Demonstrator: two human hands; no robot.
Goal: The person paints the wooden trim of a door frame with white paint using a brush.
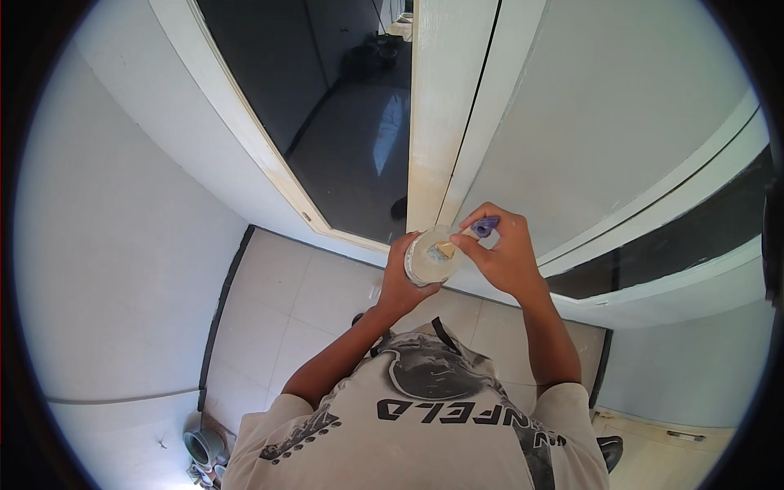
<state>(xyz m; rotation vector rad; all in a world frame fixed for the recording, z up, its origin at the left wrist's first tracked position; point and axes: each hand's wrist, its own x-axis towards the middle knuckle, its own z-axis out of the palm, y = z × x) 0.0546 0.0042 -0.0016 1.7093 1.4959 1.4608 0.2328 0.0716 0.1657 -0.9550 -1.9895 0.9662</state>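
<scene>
My left hand (398,282) is wrapped round the side of a small round tub (419,269) with a pale, whitish inside, perhaps paint. Between the thumb and fingers of my right hand (504,252) is a paintbrush (484,228) with a purple handle end. Its yellowish head points down to the left, into the tub's mouth. Whether the bristles touch what is inside, I cannot tell. Both hands are in front of my chest, close to the foot of a cream door frame.
Ahead stands a cream frame (437,106) beside a dark glossy panel (351,122) with reflections. A grey panel (621,106) fills the right. Pale tiles (278,282) with a black skirting cover the floor. A grey pot (204,447) sits at the lower left by the wall.
</scene>
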